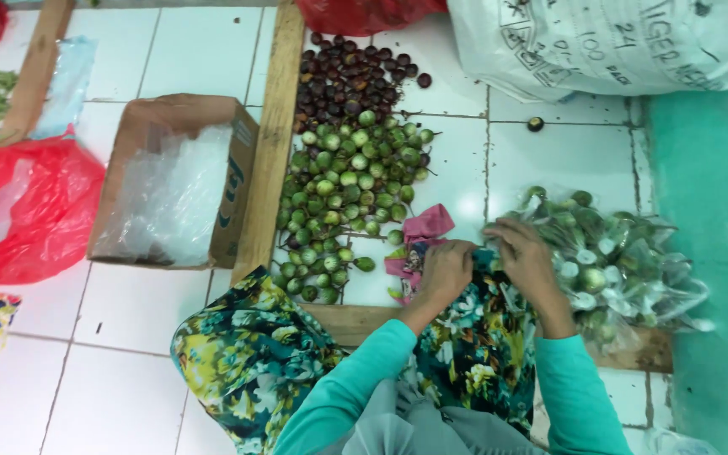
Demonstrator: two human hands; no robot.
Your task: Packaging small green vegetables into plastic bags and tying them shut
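Right, head view: left hand [446, 271] curls shut on a pink cloth [421, 232] just beside the green fruit pile [349, 190]; right hand [526, 257] pinches a clear bag [617, 265] of the same fruit, further right of the pile, on the tiled floor [141, 307].

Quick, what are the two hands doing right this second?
Left hand: curled shut, pinching something at the pink cloth; what it grips is hidden.
Right hand: fingers bent, resting on the clear bags of green eggplants; grip cannot be told.
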